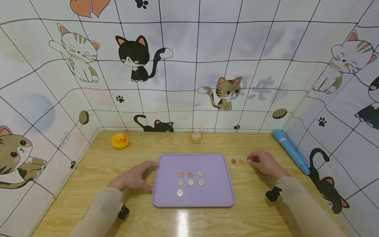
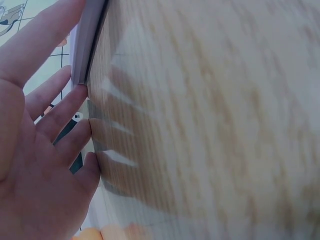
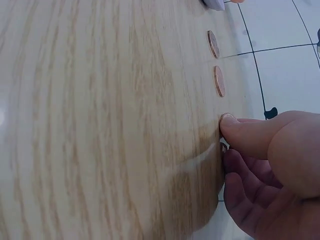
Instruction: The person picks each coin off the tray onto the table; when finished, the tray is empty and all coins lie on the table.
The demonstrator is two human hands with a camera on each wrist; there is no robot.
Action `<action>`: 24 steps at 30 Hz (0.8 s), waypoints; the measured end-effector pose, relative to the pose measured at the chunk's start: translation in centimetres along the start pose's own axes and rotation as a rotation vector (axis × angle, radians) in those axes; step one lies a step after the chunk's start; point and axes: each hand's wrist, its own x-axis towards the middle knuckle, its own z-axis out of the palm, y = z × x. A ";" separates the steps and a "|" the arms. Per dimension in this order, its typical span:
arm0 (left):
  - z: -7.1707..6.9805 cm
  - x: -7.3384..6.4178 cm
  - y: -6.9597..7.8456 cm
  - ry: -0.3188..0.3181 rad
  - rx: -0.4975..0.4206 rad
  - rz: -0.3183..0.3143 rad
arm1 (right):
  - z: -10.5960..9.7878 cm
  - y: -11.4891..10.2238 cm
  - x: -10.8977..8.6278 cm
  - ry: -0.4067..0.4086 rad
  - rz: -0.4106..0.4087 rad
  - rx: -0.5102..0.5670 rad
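A lilac tray lies on the table, with several silver coins and two copper coins set out in rows on it. My left hand rests at the tray's left side, thumb and fingers spread apart along the edge. In the left wrist view, the fingertips stand at the table by the tray's rim. To the right of the tray, my right hand is low over the table, thumb and fingers pinching a coin mostly hidden by the thumb. Two loose copper coins lie beside it in a line.
A yellow rubber duck stands at the back left and a small figurine at the back middle. Along the right edge lies a blue tube-shaped object. A cat-patterned cloth walls the table's back and sides.
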 end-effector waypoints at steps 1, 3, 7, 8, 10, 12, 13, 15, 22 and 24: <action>0.0 0.0 0.0 0.000 0.001 0.001 | 0.0 0.0 0.0 -0.001 0.001 -0.003; 0.0 0.1 -0.2 0.003 0.004 0.004 | 0.1 0.0 0.0 -0.003 -0.004 -0.009; 0.1 0.2 -0.5 0.004 0.006 0.007 | 0.1 -0.1 0.0 -0.003 -0.006 -0.019; 0.1 0.2 -0.5 0.005 0.005 0.007 | 0.1 -0.1 0.0 -0.005 -0.008 -0.017; 0.1 0.2 -0.6 0.004 0.003 0.006 | 0.1 -0.2 0.0 -0.007 -0.007 -0.012; 0.1 0.2 -0.6 0.004 0.002 0.006 | 0.1 -0.3 0.0 -0.009 -0.010 -0.007; 0.1 0.2 -0.6 0.005 0.003 0.006 | 0.1 -0.3 -0.1 -0.009 -0.012 -0.005; 0.1 0.2 -0.6 0.005 0.003 0.005 | 0.1 -0.3 -0.1 -0.008 -0.015 -0.004; 0.1 0.1 -0.5 0.004 0.002 0.010 | 0.1 -0.4 -0.1 -0.003 -0.023 -0.013; 0.0 0.1 -0.5 0.001 0.005 0.012 | 0.1 -0.4 -0.1 -0.002 -0.022 -0.021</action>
